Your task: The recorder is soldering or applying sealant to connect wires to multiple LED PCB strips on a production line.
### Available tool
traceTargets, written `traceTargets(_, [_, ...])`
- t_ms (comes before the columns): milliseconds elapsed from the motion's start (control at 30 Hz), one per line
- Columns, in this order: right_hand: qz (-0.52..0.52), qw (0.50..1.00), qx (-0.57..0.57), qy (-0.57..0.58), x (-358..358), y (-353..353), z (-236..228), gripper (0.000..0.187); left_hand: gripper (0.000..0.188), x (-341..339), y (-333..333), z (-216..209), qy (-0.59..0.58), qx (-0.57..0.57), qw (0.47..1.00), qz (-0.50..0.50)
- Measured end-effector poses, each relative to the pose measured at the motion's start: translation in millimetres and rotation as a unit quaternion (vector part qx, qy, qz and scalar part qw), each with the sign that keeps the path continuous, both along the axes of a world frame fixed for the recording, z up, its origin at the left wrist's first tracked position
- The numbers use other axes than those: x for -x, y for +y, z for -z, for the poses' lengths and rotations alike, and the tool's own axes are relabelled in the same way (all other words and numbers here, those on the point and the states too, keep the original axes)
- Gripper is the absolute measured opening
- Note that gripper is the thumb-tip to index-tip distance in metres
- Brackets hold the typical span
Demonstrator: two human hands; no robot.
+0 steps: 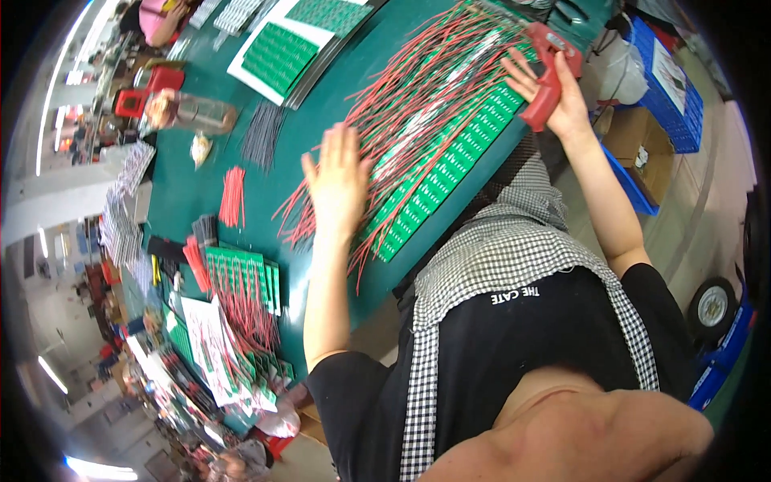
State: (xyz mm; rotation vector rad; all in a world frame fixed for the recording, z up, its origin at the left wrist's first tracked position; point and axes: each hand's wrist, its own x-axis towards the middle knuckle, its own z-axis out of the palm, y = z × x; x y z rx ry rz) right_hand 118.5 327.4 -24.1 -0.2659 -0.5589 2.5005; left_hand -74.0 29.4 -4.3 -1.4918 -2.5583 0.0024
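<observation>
My left hand (339, 181) is released: its fingers are straight and slightly spread over the loose left ends of the red and black wires (401, 88), pinching nothing (whether the palm presses on them, I can't tell). My right hand (569, 108) is at the far right end of the work, with a red gun-shaped tool (546, 84) lying between my thumb and spread fingers. I can't tell how firmly I have it, if I'm gripping it at all.

The green boards (444, 177) lie in a long row along the near edge of the green table (309, 124), slanting from near left to far right, the wires strewn across them.

I'd judge the step in hand to be tending these wired boards, either taking up the tool or setting it aside. If I'm to use it, the next move calls for my fingers wrapping properly round its handle, and for a light left palm, since the wires overlap and could snag.

Farther left lie a dark wire bundle (263, 135) and a short red bundle (233, 197), well apart from the boards.
</observation>
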Motion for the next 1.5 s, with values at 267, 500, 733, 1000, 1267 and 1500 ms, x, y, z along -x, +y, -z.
traceTargets(267, [-0.006, 1.000, -0.029, 0.012, 0, -3, 2, 0.060, 0.056, -94, -31, -30, -0.165, 0.005, 0.975, 0.150])
traceTargets(500, [-0.037, 0.998, -0.042, 0.015, 4, -10, 3, 0.061, 0.070, -80, -63, -3, -0.157, 0.055, 0.982, 0.093])
traceTargets(733, [-0.051, 0.998, -0.039, 0.022, -14, 0, 5, 0.061, 0.025, -40, -127, -8, -0.020, -0.164, 0.986, -0.030])
traceTargets(1000, [-0.035, 0.998, -0.046, 0.036, -6, -7, 0, 0.057, 0.024, 117, -77, -9, 0.002, -0.222, 0.972, -0.072])
traceTargets(1267, [0.028, 0.997, -0.070, -0.013, -6, -13, 1, 0.057, 0.021, 178, 7, 1, -0.012, -0.019, 0.983, -0.181])
traceTargets(1500, [0.009, 0.996, -0.091, 0.017, -8, -13, 4, 0.057, 0.016, 222, -20, -2, -0.189, -0.085, 0.967, -0.151])
